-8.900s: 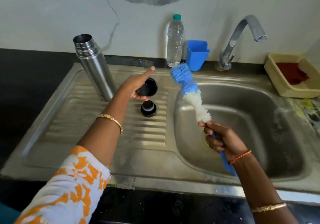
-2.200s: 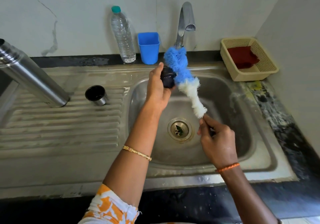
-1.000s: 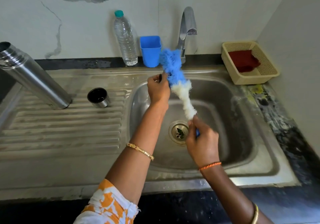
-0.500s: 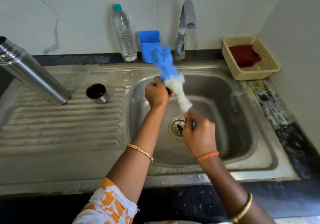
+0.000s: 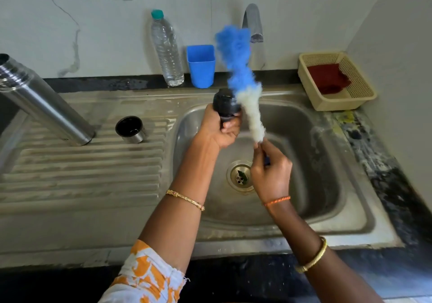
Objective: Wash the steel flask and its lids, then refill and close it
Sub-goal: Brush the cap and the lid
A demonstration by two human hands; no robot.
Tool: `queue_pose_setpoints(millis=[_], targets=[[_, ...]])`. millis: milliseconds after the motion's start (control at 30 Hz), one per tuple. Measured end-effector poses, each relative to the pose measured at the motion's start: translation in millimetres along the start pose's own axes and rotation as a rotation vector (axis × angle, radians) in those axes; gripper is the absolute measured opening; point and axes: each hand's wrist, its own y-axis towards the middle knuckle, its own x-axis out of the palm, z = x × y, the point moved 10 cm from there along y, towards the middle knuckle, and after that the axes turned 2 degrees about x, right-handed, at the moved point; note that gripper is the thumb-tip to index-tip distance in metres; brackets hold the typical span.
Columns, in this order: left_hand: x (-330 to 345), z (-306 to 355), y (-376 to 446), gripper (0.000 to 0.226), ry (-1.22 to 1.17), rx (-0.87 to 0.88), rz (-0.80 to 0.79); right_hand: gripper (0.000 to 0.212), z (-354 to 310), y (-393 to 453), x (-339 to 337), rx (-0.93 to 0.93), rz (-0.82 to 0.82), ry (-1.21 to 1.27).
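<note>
**A:** Where does the wash stand?

**B:** Early, I'd judge. The steel sink (image 5: pixel 346 218) looks dry and nothing runs from the tap (image 5: pixel 252 22), so rinsing, refilling and closing all seem left. The steel flask (image 5: pixel 44 101) stands open and tilted in this wide view on the ribbed draining board, smooth brushed metal, a long cylinder. Just beside it sits the cup lid (image 5: pixel 131 129), steel outside, black inside, mouth up.

**A:** And the hands?

**B:** Over the basin. The left hand (image 5: pixel 219 132) has its grip wrapped round the black stopper lid (image 5: pixel 225 104), a stubby plastic plug. The right hand (image 5: pixel 271 174) grips the handle of the bottle brush (image 5: pixel 245 85), fluffy blue at the tip, white lower down, blurred and lying against the stopper.
</note>
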Motion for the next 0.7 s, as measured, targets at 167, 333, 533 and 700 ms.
queue_pose_setpoints(millis=[167,333,533,700], targets=[[-7.1,18.0,-1.1,0.045,0.291,0.074,0.057,0.027,6.2,22.5,16.2,0.111,-0.187,0.102],[-25.5,36.4,5.0,0.04,0.266,0.151,0.169,0.028,17.6,1.1,21.1,0.19,-0.268,0.263],[-16.8,36.0,-11.5,0.023,0.679,0.244,0.305,0.032,21.1,29.7,23.1,0.319,-0.465,0.305],[-2.5,74.8,-21.8,0.026,1.024,0.54,0.458,0.035,9.6,35.5,2.7,0.236,-0.417,0.19]])
